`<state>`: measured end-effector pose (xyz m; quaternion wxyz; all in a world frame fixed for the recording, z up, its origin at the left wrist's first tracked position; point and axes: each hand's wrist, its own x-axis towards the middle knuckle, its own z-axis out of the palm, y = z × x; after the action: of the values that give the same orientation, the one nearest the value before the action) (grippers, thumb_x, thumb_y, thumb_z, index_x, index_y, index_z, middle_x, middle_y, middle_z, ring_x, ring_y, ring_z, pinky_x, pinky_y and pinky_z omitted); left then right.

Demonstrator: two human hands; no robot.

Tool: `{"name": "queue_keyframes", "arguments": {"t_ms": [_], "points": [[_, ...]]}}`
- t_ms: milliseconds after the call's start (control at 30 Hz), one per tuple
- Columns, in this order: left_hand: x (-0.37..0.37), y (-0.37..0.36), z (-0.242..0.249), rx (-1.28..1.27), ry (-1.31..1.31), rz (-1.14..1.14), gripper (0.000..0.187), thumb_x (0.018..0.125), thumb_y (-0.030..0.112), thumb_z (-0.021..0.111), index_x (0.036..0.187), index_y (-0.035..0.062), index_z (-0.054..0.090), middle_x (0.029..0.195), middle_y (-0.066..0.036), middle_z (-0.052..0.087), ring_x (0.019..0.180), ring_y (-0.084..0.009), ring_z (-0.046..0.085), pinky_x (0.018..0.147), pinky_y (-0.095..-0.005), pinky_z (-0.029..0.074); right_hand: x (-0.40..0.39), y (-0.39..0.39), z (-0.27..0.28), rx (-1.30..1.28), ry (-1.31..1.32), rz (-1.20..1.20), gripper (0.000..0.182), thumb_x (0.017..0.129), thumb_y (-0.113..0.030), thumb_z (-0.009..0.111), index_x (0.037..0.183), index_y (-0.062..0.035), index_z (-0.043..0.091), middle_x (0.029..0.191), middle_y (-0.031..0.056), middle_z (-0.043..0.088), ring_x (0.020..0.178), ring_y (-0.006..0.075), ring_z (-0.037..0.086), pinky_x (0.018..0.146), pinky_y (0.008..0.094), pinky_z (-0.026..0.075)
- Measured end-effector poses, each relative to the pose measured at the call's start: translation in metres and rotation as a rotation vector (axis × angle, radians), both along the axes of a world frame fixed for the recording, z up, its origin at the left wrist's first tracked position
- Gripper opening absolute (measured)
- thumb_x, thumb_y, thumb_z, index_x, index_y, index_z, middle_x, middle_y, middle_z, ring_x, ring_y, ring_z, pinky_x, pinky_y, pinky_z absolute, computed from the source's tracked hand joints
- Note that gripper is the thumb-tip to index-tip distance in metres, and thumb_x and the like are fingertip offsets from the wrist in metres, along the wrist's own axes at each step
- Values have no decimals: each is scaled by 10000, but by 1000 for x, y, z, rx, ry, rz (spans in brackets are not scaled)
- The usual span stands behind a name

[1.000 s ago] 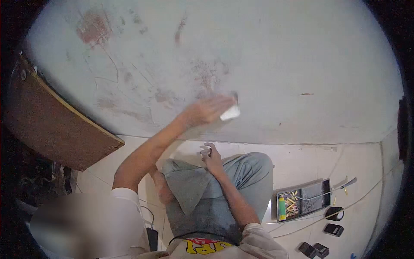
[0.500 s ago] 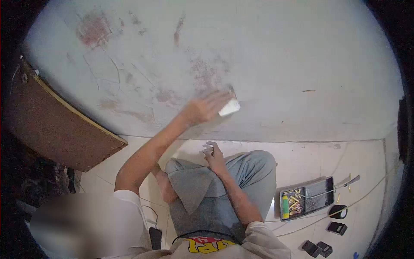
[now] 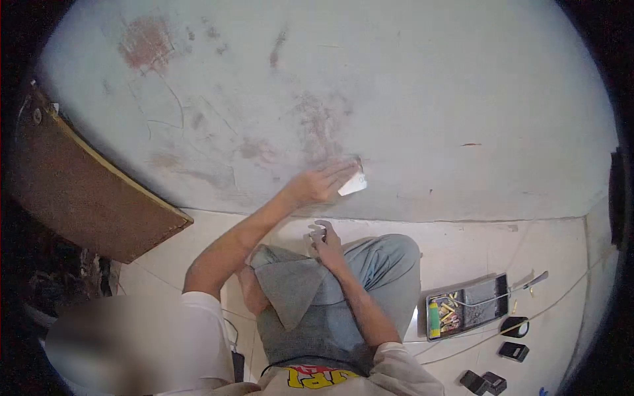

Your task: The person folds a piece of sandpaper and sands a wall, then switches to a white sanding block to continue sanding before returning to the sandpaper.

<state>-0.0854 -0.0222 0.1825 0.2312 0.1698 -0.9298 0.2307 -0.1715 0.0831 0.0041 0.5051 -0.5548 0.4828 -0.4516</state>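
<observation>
My left hand [image 3: 322, 183] presses with straight fingers on a small white-backed sheet of sandpaper [image 3: 353, 183], held flat against the pale wall [image 3: 422, 105]. The sheet's lower right part shows beyond my fingers, and the rest is hidden under them. Reddish-brown scuffed patches [image 3: 317, 119] mark the wall just above this hand. Over my lap, near my bent knee, my right hand [image 3: 327, 244] hangs with loosely curled fingers spread apart and nothing visible in them.
A brown wooden board [image 3: 99, 185] leans at the left. To my right on the tiled floor lie a black paint tray [image 3: 485, 323] with a green tube [image 3: 434, 321] and small yellow pieces, a roller frame [image 3: 536, 280], a black tape roll [image 3: 515, 327] and dark boxes [image 3: 512, 351]. A cable [image 3: 482, 340] crosses there.
My left hand has slid down the wall with the sandpaper, lower and closer to the floor. My right hand stays almost where it was over my lap.
</observation>
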Motion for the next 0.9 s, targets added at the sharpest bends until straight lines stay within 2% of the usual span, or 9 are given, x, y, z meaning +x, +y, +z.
{"name": "queue_keyframes", "arguments": {"t_ms": [100, 167, 300, 433, 533, 667, 733, 767, 900], "points": [[5, -11, 55, -75, 198, 17, 511, 774, 115, 626, 1261, -14, 537, 1333, -149, 526, 1205, -288, 538, 1014, -393, 444, -1, 1, 10, 65, -80, 11, 361, 860, -166, 587, 1199, -74, 502, 864, 179, 657, 733, 284, 650, 683, 366, 489], [2, -11, 104, -308, 357, 136, 536, 786, 161, 640, 1278, -19, 523, 1347, -169, 506, 1203, -304, 536, 998, -403, 457, 2, -5, -6, 42, -102, -9, 364, 860, -168, 591, 1199, -75, 500, 856, 179, 655, 713, 270, 647, 673, 365, 487], [-9, -3, 78, -194, 463, 202, 520, 766, 135, 617, 1249, -40, 542, 1281, -183, 555, 1176, -313, 556, 967, -409, 477, 4, -6, -10, 33, -110, -14, 358, 858, -169, 597, 1189, -72, 501, 844, 175, 653, 664, 256, 633, 660, 379, 482], [0, 12, 9, 51, -34, 78, 519, 761, 122, 602, 1257, -16, 545, 1306, -151, 546, 1217, -276, 527, 1011, -373, 437, 7, -5, -12, -2, -65, -23, 353, 863, -182, 588, 1187, -71, 501, 832, 177, 650, 655, 271, 626, 663, 392, 479], [7, -5, 2, -8, -49, 30, 524, 748, 117, 630, 1248, -16, 552, 1287, -146, 561, 1198, -267, 543, 1014, -366, 436, 2, -4, -8, -7, 10, 14, 351, 894, -153, 556, 1218, -39, 486, 910, 151, 651, 680, 198, 640, 649, 326, 513], [-10, -17, 111, -258, 452, 110, 600, 729, 149, 705, 1283, 9, 522, 1311, -149, 543, 1227, -295, 514, 1027, -416, 428, 3, -3, -3, 62, -18, 30, 351, 892, -153, 560, 1220, -49, 489, 880, 139, 648, 687, 199, 644, 646, 323, 513], [-12, -26, 118, -303, 503, 145, 602, 733, 147, 701, 1289, 6, 518, 1317, -158, 536, 1225, -307, 514, 1015, -426, 436, 0, 0, 8, 62, -65, 7, 369, 873, -220, 574, 1199, -68, 491, 861, 198, 644, 698, 301, 637, 703, 407, 480], [-16, -28, 120, -361, 558, 170, 605, 736, 144, 698, 1295, 3, 514, 1323, -168, 529, 1223, -318, 514, 1003, -436, 443, 0, -1, 5, 59, -62, 8, 369, 873, -220, 574, 1199, -68, 491, 861, 198, 644, 698, 301, 637, 703, 407, 480], [-14, -7, 24, -47, 228, -1, 545, 710, 78, 671, 1224, -52, 546, 1265, -178, 570, 1142, -317, 579, 965, -394, 482, 4, -5, -7, 23, -62, -4, 359, 876, -218, 564, 1199, -80, 493, 882, 198, 651, 778, 323, 650, 717, 408, 486]]}}
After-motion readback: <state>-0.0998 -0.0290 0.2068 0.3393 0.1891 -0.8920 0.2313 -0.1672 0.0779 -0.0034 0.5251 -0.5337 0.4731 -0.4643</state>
